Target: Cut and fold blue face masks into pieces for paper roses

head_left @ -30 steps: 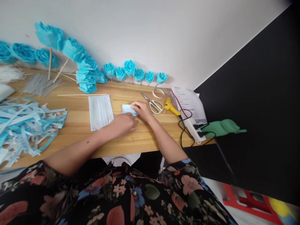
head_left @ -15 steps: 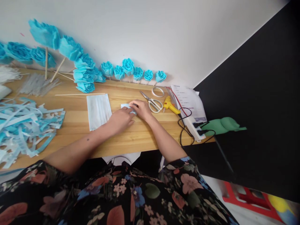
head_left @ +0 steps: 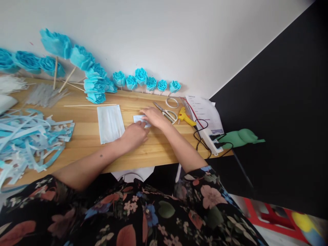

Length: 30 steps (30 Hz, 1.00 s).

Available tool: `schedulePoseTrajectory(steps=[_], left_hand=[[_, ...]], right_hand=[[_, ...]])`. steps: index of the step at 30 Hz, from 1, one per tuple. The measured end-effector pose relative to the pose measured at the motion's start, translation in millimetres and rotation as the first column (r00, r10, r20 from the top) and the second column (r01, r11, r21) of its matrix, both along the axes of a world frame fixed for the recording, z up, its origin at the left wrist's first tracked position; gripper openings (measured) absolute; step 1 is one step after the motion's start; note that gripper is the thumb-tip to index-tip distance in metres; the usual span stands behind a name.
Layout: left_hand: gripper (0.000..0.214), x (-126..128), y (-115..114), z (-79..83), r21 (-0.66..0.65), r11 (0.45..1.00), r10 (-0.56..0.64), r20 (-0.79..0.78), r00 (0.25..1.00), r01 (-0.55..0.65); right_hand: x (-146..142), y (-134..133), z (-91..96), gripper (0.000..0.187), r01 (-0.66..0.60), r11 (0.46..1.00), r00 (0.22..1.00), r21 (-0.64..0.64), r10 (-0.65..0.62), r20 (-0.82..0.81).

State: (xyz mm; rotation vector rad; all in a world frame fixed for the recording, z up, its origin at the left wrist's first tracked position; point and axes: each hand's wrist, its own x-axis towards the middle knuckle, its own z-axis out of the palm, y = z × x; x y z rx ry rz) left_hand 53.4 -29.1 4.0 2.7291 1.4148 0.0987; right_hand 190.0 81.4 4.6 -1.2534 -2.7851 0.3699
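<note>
A small folded piece of light blue face-mask fabric [head_left: 138, 118] lies flat on the wooden table, partly covered by my hands. My left hand [head_left: 135, 136] grips its near edge with curled fingers. Over the piece's right part rests my right hand [head_left: 153, 118], its fingers bent down onto the fabric; the fingertips are partly hidden. Just left of my left hand is a flat pleated face mask [head_left: 110, 123]. Scissors [head_left: 169, 115] with pale handles lie beyond my right hand, near a roll of tape [head_left: 172, 103].
Blue fabric flowers [head_left: 141, 76] on sticks line the wall. Cut blue and white strips [head_left: 33, 140] are heaped at left, near a thin wooden stick [head_left: 89, 105]. At right are a yellow glue gun [head_left: 186, 117], printed paper [head_left: 205, 111] and a power strip [head_left: 211, 142] with cables.
My right hand's fingers have shifted and reach further over the folded fabric. My left hand has drawn slightly toward me, its fingers more curled. The view has tilted a little.
</note>
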Motion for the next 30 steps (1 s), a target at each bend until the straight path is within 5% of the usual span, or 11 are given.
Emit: schedulePoseTrajectory(steps=[6,10,14,16,18,22,26,30], left_hand=[[0.029,-11,14,0.3,-0.063,0.994,0.093,0.159,0.983,-0.084],[0.020,-27,33,-6.0,-0.048,0.943,0.308,0.501,0.809,-0.329],[0.060,-38,49,-17.8,-0.144,0.882,0.397,0.742,0.541,-0.449],[0.074,-39,53,-21.8,-0.272,0.875,0.446,0.774,0.450,-0.400],[0.063,-38,53,-22.6,-0.371,0.863,0.492,0.774,0.399,-0.344],[0.029,-37,48,-14.7,-0.368,0.850,0.509,0.757,0.409,-0.377],[0.020,-36,43,-7.6,-0.098,0.913,0.309,0.801,0.513,-0.396],[0.022,-37,45,-12.6,-0.088,0.934,0.273,0.802,0.531,-0.347]], right_hand=[[-9,20,17.0,0.027,0.025,0.985,0.994,-0.170,-0.006,0.111],[-2,17,21.1,0.015,-0.016,0.961,0.996,-0.276,0.039,0.081],[12,5,4.1,0.015,-0.042,0.944,0.958,-0.327,-0.055,-0.282],[16,-2,-8.7,0.020,-0.043,0.912,0.841,-0.407,-0.187,-0.508],[19,-8,-18.8,0.026,-0.061,0.873,0.716,-0.484,-0.299,-0.630],[22,-12,-22.3,0.028,-0.086,0.864,0.656,-0.496,-0.326,-0.681],[25,-13,-16.5,0.021,-0.029,0.922,0.688,-0.387,-0.262,-0.676],[25,-14,-17.2,0.028,0.000,0.961,0.756,-0.278,-0.182,-0.629]])
